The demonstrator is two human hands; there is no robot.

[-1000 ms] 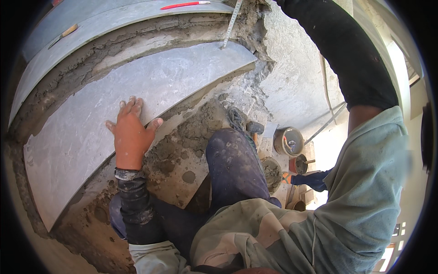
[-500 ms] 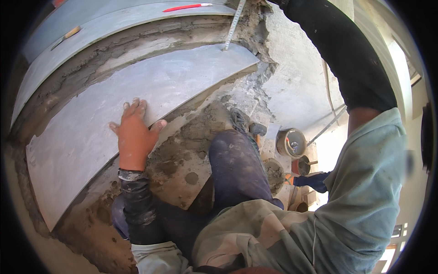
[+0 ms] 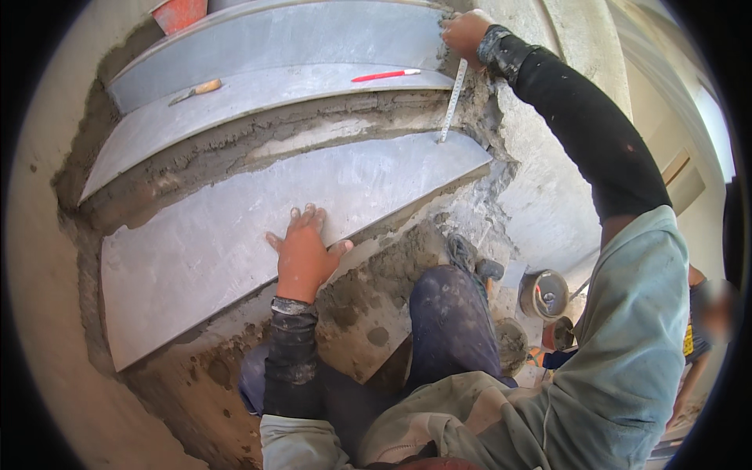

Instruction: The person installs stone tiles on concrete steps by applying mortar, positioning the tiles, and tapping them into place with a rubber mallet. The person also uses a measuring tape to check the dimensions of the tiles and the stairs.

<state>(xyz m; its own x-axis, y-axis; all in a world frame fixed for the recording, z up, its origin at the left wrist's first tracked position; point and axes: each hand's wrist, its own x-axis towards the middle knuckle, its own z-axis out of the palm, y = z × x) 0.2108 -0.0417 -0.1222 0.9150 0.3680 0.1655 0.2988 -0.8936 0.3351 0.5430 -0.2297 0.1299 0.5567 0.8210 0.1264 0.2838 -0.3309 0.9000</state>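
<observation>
My left hand (image 3: 304, 254) rests with fingers spread on a long grey tile slab (image 3: 211, 251), close to its near edge. The slab lies on a mortared step and has a curved far edge. Up at the top, my right hand (image 3: 468, 35) is closed on a tape measure (image 3: 452, 106), beside the end of the grey riser (image 3: 282, 51). Its white blade runs down from the hand and its end touches the slab near the right corner. The tape's case is hidden by my fingers.
A red marker (image 3: 386, 76) and a wooden-handled trowel (image 3: 196, 91) lie on the upper tread. A red bucket (image 3: 180, 14) stands behind. Right of my knee are a mallet (image 3: 490, 270), buckets (image 3: 544, 294), and a co-worker's orange-gloved hand (image 3: 536, 356). Another person (image 3: 695, 337) is at far right.
The view has tilted up, so my right hand, the upper riser and the red bucket now show. Someone has appeared at the right edge. My left hand stays flat on the slab.
</observation>
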